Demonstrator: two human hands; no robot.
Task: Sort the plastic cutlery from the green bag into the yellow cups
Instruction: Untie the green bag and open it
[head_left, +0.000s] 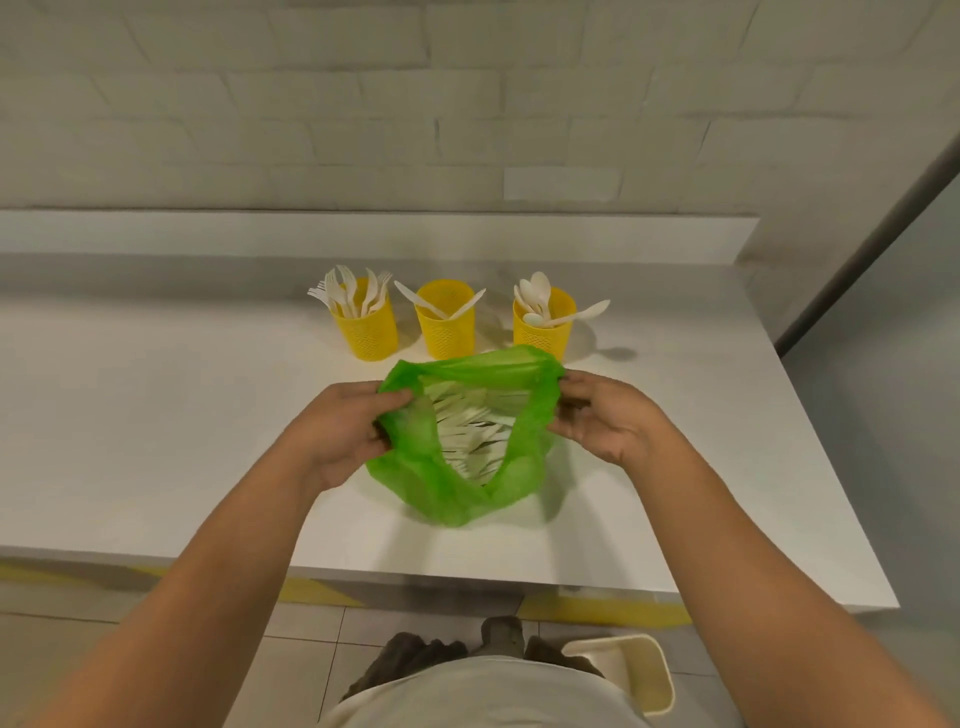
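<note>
A green bag (415, 470) sits on the white counter (156, 415), its mouth pulled wide. Inside lies a heap of white plastic cutlery (470, 428). My left hand (345, 423) pinches the bag's left rim. My right hand (602, 415) grips the right rim. Behind the bag stand three yellow cups in a row. The left cup (366, 327) holds several forks, the middle cup (445, 325) holds two knives, and the right cup (543, 322) holds several spoons.
A raised white ledge (363, 234) and a brick wall run behind the cups. The counter ends at the right edge (831, 467) and at the front edge near me. A cream bin (639, 670) stands on the tiled floor below.
</note>
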